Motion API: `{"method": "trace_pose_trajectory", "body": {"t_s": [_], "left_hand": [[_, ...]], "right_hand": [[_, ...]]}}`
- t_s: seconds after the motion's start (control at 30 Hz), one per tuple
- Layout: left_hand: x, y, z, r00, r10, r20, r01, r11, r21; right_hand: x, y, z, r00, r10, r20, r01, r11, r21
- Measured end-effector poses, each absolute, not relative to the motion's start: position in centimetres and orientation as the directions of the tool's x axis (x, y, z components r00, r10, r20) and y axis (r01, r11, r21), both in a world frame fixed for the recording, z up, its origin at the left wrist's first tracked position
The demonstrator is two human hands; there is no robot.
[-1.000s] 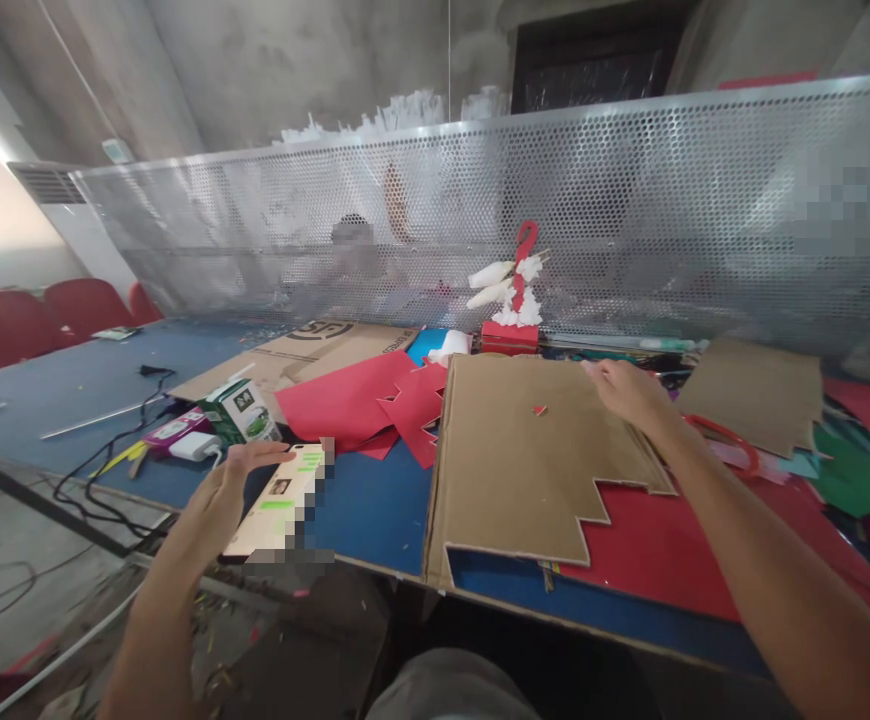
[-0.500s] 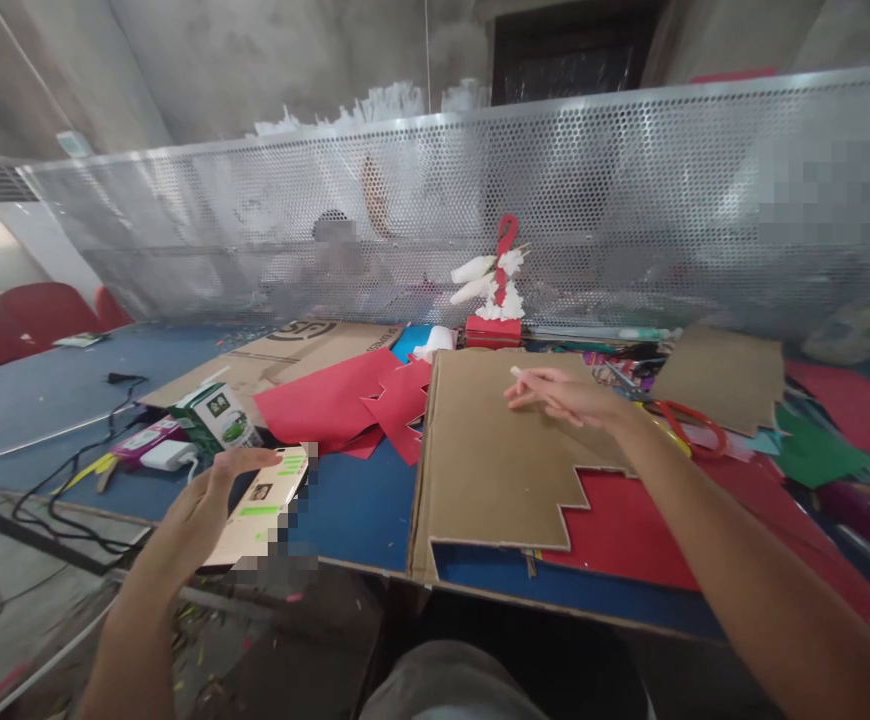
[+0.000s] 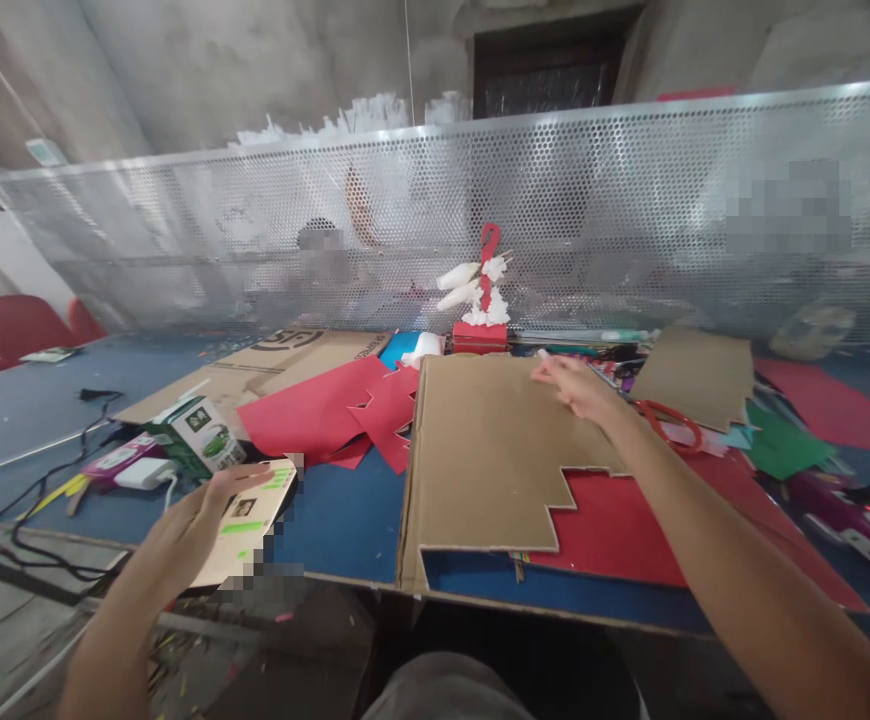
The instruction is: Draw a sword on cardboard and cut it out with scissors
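My left hand (image 3: 184, 532) grips a smartphone (image 3: 246, 530) at the table's front edge. Its lit screen shows green message bubbles, and part of it is blurred out. Over the far right part of a brown cardboard sheet (image 3: 480, 450) is my right hand (image 3: 574, 385), its fingers drawn together. A small pale tip shows at the fingers; I cannot make out what it is. The sheet has a stepped cut along its lower right side. Red paper (image 3: 615, 520) lies partly beneath it, and more red paper (image 3: 315, 405) is to its left.
Orange-handled scissors (image 3: 671, 425) lie right of my right hand. A green-and-white carton (image 3: 199, 435), a white charger (image 3: 146, 473) and black cables (image 3: 11, 540) are at the left. A red stand with white flowers (image 3: 484, 335) stands before the perforated metal screen (image 3: 255, 240).
My right hand has moved slightly right and farther back over the cardboard, its fingers more curled. The view has shifted a little; my left hand still holds the smartphone.
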State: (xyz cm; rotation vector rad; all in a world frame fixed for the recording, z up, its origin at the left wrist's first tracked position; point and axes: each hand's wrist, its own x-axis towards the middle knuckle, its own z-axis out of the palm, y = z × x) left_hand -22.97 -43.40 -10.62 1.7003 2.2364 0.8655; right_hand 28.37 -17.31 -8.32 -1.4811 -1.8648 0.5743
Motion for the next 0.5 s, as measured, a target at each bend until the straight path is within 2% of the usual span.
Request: {"method": "trace_pose_trajectory", "body": {"t_s": [0.07,0.17,0.27,0.37,0.43,0.5], "left_hand": [[-22.4,-43.8,-10.0,-0.376,0.902,0.209,0.819,0.219,0.53],[-21.9,-44.2,-9.1,-0.461,0.834,0.301,0.808,0.254,0.532],[-21.9,-44.2,-8.8,-0.425,0.841,0.335,0.833,0.218,0.508],[-21.7,-44.1,-8.9,-0.366,0.892,0.265,0.869,0.226,0.439],[-21.3,-44.2,-8.9,-0.425,0.873,0.241,0.854,0.298,0.426],[-21.0,-44.4,-8.8,-0.493,0.824,0.28,0.825,0.34,0.451]], "right_hand": [[29.3,-16.5,-8.4,-0.022,0.935,0.354,0.784,0.236,-0.574],[31.1,-15.6,-8.4,-0.001,0.925,0.379,0.844,0.204,-0.495],[32.3,-15.5,-8.2,-0.024,0.958,0.285,0.931,0.125,-0.343],[32.6,-15.8,-7.8,-0.079,0.987,0.141,0.975,0.106,-0.195],[32.7,-16.0,-7.7,-0.121,0.989,0.083,0.982,0.132,-0.134],[33.0,-16.0,-7.7,-0.146,0.984,0.098,0.98,0.158,-0.119]]}}
